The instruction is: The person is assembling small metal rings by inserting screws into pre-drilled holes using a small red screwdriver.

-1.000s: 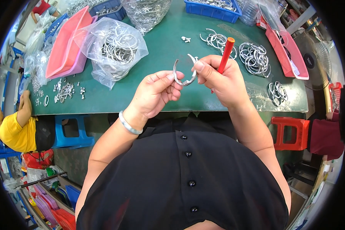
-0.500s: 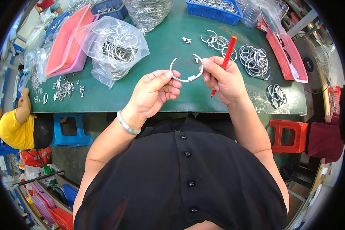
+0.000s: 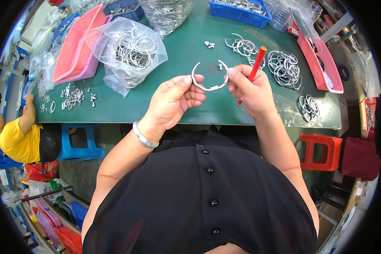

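Note:
Between my two hands, above the near part of the green table (image 3: 182, 46), is an open silvery bangle (image 3: 214, 89) with its gap turned away from me. My left hand (image 3: 173, 99) pinches its left side between thumb and fingers, the other fingers curled loosely. On its right side, the thumb and forefinger of my right hand (image 3: 255, 91) grip it. That hand also holds a red pencil (image 3: 258, 63), slanted with its tip toward me. A small pale piece sits at the bottom of the bangle's curve. Just beyond lies a small metal piece (image 3: 220, 67).
Piles of bangles (image 3: 284, 70) lie to the right, near a pink basket (image 3: 319, 63). A plastic bag of bangles (image 3: 135, 55) and stacked pink baskets (image 3: 78, 46) stand left. Small metal parts (image 3: 73, 98) are scattered there. A blue bin (image 3: 240, 16) sits at the back. People sit at both sides.
The whole view has shifted slightly, moving the table's contents a little to the right in the picture. Both hands keep their hold on the bangle, and the pencil's top end has dipped slightly.

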Demonstrator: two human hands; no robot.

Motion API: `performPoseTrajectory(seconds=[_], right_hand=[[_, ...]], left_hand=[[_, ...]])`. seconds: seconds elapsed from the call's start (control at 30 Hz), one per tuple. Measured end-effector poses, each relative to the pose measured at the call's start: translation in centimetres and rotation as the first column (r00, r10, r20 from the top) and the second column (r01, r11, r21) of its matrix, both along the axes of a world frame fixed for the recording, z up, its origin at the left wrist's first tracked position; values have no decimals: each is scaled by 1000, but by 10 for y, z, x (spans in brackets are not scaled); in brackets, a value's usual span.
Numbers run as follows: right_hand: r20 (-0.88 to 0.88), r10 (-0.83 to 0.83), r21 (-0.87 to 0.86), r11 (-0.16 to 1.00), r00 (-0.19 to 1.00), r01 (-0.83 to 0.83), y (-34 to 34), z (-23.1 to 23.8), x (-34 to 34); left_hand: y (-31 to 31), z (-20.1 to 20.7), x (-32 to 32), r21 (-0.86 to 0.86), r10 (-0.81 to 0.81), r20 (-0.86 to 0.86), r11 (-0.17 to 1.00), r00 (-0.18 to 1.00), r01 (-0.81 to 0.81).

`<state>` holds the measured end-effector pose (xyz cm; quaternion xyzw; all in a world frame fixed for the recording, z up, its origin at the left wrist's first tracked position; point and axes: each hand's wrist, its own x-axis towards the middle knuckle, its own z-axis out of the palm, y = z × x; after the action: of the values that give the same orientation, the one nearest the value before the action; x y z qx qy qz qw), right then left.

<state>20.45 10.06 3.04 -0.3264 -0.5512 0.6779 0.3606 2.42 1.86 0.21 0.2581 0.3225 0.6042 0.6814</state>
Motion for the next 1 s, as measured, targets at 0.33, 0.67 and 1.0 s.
performPoseTrajectory(seconds=[0.33, 0.67, 1.0], right_hand=[[152, 115, 372, 913, 982, -165, -17, 6, -1], [104, 32, 362, 930, 994, -68, -12, -4, 10], [120, 6, 372, 927, 993, -51, -6, -10, 19]], left_hand=[[8, -10, 0, -4, -24, 44, 1000, 999, 24], [6, -3, -3, 57, -16, -122, 998, 992, 23], [4, 6, -7, 176, 46, -305, 984, 951, 9]])
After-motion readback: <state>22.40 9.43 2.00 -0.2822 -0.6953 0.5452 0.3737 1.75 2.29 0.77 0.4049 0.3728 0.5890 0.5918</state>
